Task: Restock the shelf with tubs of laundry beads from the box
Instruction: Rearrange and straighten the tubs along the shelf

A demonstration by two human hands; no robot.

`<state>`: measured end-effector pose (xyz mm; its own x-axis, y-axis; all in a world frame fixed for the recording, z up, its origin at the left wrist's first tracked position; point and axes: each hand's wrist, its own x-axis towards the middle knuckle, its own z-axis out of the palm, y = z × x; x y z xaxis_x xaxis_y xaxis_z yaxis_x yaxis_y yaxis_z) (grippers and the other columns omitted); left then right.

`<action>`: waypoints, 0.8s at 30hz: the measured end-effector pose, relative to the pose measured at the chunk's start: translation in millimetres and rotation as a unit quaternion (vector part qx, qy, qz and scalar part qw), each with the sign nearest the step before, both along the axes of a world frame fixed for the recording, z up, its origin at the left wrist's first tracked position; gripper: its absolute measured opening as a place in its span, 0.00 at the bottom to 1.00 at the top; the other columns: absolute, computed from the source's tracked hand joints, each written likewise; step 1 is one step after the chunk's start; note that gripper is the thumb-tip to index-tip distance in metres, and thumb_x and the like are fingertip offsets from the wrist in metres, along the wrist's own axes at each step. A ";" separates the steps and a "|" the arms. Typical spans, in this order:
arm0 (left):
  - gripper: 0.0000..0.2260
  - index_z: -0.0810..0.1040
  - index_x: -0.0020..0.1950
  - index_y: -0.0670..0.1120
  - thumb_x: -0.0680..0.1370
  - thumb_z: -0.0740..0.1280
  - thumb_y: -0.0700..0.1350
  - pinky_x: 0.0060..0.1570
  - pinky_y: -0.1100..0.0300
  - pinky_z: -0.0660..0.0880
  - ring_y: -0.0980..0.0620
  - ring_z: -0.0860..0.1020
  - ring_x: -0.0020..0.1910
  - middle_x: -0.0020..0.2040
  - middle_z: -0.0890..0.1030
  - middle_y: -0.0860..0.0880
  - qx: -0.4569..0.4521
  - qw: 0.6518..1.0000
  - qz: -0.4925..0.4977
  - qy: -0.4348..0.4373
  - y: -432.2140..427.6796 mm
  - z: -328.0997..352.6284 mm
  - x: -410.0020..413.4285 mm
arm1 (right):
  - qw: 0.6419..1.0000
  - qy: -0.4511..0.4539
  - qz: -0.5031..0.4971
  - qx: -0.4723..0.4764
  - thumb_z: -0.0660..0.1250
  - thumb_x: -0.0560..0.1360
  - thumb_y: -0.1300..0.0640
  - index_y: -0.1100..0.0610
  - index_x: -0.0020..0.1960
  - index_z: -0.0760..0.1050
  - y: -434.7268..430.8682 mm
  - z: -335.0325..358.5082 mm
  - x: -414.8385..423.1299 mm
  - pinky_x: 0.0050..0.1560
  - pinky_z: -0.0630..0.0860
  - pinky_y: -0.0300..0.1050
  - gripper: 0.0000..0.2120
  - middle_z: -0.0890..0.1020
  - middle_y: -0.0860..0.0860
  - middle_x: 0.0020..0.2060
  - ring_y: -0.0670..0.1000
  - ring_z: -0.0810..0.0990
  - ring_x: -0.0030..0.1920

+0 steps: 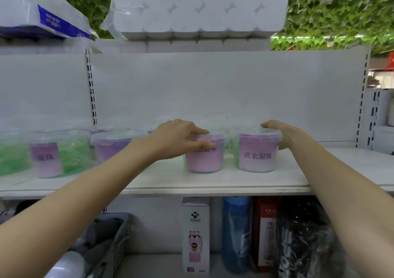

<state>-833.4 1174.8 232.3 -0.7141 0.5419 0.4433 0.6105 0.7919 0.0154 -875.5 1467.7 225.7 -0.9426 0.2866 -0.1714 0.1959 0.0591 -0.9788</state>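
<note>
Two upright purple-labelled tubs [205, 154] [258, 153] side by side on white shelf [170, 179]

This is a shop. A long white shelf [213, 181] holds many of the same tubs [258, 154] in a row. Big packs of toilet rolls [198, 9] sit high above the shelf. Under the shelf stand a boxed bottle [195, 235] and a blue bottle [236, 233], side by side.
</note>
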 end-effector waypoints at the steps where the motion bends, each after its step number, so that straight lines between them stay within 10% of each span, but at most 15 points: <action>1: 0.30 0.72 0.65 0.62 0.67 0.56 0.73 0.55 0.54 0.71 0.51 0.74 0.59 0.61 0.77 0.56 -0.003 1.000 0.005 -0.002 0.1 0.0 1.2 | 1.000 0.002 0.001 -0.005 0.52 0.82 0.52 0.62 0.45 0.68 -1.6 0.1 2.7 0.24 0.73 0.38 0.15 0.75 0.54 0.37 0.51 0.73 0.35; 4: 0.30 0.65 0.70 0.61 0.71 0.56 0.72 0.61 0.55 0.66 0.51 0.68 0.67 0.69 0.70 0.56 -0.028 0.999 0.011 -0.028 -0.5 0.9 8.0 | 1.000 0.010 0.011 -0.017 0.53 0.80 0.41 0.63 0.61 0.66 -0.5 -0.6 5.6 0.42 0.80 0.48 0.25 0.77 0.58 0.54 0.59 0.77 0.54; 7: 0.35 0.49 0.76 0.56 0.73 0.50 0.68 0.73 0.57 0.51 0.56 0.53 0.75 0.77 0.53 0.55 -0.029 0.997 -0.022 -0.068 -16.8 5.1 15.0 | 0.998 0.033 -0.042 0.043 0.50 0.78 0.35 0.58 0.76 0.54 -4.7 6.9 10.0 0.71 0.60 0.58 0.35 0.60 0.57 0.74 0.60 0.60 0.73; 12: 0.39 0.47 0.77 0.52 0.69 0.44 0.68 0.74 0.52 0.45 0.57 0.47 0.75 0.77 0.49 0.53 -0.016 0.997 0.064 -0.038 -86.0 26.6 14.1 | 0.934 0.181 -0.153 0.269 0.49 0.82 0.45 0.68 0.71 0.62 -26.4 33.8 31.5 0.70 0.59 0.53 0.29 0.65 0.63 0.71 0.62 0.62 0.72; 15: 0.40 0.48 0.77 0.54 0.68 0.42 0.72 0.74 0.52 0.45 0.56 0.47 0.76 0.77 0.50 0.54 -0.054 0.990 0.122 -0.044 -124.8 24.9 10.2 | 0.884 0.213 -0.123 0.398 0.45 0.82 0.42 0.60 0.47 0.75 -62.0 41.5 47.8 0.67 0.59 0.60 0.27 0.75 0.61 0.55 0.62 0.70 0.64; 19: 0.48 0.49 0.76 0.55 0.62 0.39 0.80 0.74 0.55 0.47 0.53 0.50 0.76 0.77 0.53 0.54 -0.049 0.992 0.110 -0.048 -144.9 8.4 10.3 | 0.790 0.241 -0.079 0.558 0.42 0.79 0.37 0.49 0.72 0.65 -121.4 22.3 59.2 0.70 0.47 0.68 0.29 0.65 0.53 0.72 0.58 0.58 0.73; 24: 0.43 0.60 0.74 0.51 0.66 0.54 0.75 0.67 0.60 0.58 0.52 0.62 0.71 0.73 0.64 0.51 0.000 0.998 0.059 -0.035 -142.1 -1.8 13.7 | 0.662 0.300 -0.034 0.686 0.36 0.73 0.30 0.47 0.77 0.50 -161.0 -22.5 71.0 0.71 0.45 0.65 0.38 0.50 0.49 0.77 0.55 0.49 0.77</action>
<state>-819.7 1032.8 230.5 -0.8025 0.4523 0.3891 0.5103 0.8582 0.0548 -804.6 1306.8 203.2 -0.6998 -0.1711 0.6936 -0.1569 0.9840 0.0845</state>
